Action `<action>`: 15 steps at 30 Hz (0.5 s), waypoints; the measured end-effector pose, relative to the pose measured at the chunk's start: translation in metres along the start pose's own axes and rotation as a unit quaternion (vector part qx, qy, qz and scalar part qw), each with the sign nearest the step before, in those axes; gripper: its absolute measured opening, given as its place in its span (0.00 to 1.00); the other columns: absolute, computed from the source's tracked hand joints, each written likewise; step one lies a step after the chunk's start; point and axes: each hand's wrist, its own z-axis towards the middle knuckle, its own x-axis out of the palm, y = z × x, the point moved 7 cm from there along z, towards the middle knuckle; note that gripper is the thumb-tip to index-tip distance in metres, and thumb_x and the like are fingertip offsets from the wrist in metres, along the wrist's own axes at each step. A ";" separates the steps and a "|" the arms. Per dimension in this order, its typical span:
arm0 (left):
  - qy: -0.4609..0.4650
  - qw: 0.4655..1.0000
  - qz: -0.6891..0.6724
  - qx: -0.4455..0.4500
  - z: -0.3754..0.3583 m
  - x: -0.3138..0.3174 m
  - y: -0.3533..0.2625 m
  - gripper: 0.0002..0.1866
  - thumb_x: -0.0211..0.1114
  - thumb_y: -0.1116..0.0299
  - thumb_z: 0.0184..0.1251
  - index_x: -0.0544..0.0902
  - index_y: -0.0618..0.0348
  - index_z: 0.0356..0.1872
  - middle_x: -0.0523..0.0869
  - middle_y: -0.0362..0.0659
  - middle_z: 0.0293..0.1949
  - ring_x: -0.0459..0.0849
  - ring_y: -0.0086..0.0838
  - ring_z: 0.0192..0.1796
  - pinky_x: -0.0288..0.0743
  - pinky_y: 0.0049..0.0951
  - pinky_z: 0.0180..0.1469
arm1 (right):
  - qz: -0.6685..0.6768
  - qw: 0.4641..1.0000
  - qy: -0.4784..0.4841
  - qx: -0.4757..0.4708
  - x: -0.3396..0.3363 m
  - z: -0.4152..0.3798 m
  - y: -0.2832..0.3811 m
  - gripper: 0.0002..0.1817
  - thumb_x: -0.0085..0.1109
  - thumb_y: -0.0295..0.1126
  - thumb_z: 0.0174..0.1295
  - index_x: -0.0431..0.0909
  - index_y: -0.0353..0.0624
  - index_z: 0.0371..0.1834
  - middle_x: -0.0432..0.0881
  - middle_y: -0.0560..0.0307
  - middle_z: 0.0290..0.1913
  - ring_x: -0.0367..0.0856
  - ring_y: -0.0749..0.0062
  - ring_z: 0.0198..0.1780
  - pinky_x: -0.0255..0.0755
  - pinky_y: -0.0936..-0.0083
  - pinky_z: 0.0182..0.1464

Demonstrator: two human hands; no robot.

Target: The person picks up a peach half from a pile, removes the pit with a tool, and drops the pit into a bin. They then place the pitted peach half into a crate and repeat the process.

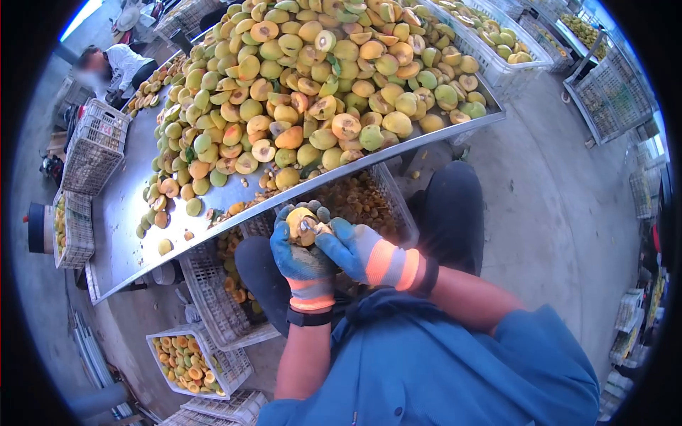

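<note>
My left hand (302, 259), in a blue, grey and orange work glove, is closed around a yellow peach (301, 231) with its cut face up. My right hand (359, 250), gloved alike, is closed at the fruit's right side. A small shiny metal tool (307, 223) shows at the peach's middle, by my right fingertips; its handle is hidden in the glove. Both hands are over my lap, just in front of the metal table's edge. On that table (128, 234) lies a large heap of whole and halved peaches (284, 92).
Under the table edge, a crate (398, 202) holds dark scraps. More plastic crates stand at my left, one with peach halves (188, 363). A white crate of fruit (497, 46) is beyond the table's right side. Another person (124, 67) sits at the far left.
</note>
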 end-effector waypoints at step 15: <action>-0.040 0.990 0.131 0.031 -0.016 0.001 0.005 0.21 0.49 0.49 0.83 0.77 0.58 0.52 0.83 0.47 0.45 0.84 0.35 0.44 0.82 0.34 0.48 | -0.119 0.984 0.112 -0.073 0.016 -0.010 0.011 0.15 0.46 0.32 0.77 0.78 0.32 0.54 0.83 0.33 0.42 0.86 0.38 0.37 0.81 0.48 0.38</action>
